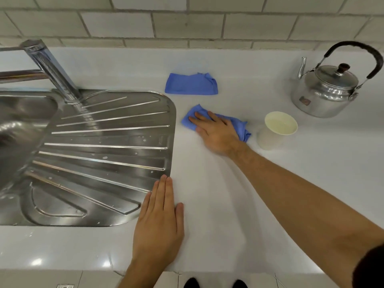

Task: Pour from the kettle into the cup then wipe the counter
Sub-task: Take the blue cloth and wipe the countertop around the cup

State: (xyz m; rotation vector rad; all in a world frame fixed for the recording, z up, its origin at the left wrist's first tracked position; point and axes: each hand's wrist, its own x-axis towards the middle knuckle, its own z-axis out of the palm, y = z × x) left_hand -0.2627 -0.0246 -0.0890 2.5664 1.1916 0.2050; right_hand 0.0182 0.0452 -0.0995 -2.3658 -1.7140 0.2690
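Note:
A steel kettle (326,90) with a black handle stands upright at the back right of the white counter (218,194). In front of it, to its left, is a pale cream cup (277,129), also upright. My right hand (216,134) presses flat on a crumpled blue cloth (241,127) just left of the cup, fingers spread and pointing left. A second blue cloth (191,84) lies folded farther back, untouched. My left hand (159,223) rests flat on the counter near the front edge, fingers together, holding nothing, beside the drainboard's corner.
A stainless sink with a ribbed drainboard (99,154) fills the left side, with a chrome tap (49,69) over it. A tiled wall (187,21) runs along the back. The counter's front edge is at the bottom.

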